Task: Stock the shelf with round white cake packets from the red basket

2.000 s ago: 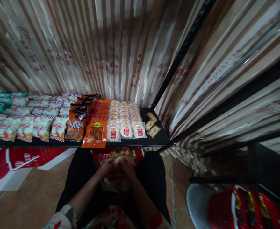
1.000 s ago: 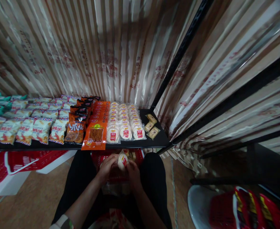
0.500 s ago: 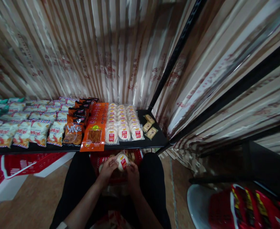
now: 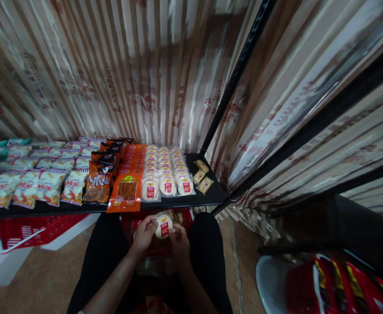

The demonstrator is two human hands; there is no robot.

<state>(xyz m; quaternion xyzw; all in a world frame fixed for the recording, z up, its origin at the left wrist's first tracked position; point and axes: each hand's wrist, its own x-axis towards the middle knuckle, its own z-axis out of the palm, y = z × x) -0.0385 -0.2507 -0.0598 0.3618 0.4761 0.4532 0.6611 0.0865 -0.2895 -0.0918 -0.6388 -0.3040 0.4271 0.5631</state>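
Observation:
Between my two hands is a round white rice cracker packet with a red label, held above a red basket by my knees. My left hand pinches its left edge and my right hand pinches its right edge. Just beyond, on a black shelf, similar rice cracker packets lie in three overlapping rows. Left of them lies an orange packet of brown sticks.
Further left on the shelf are orange-and-black snack bags and several white snack bags. Small yellowish packets lie at its right end. A black metal post rises there before striped curtains. Red baskets stand below left; red bags at lower right.
My hands have moved slightly left with the rice cracker packet, which now faces me a little more upright. The whole view has shifted slightly.

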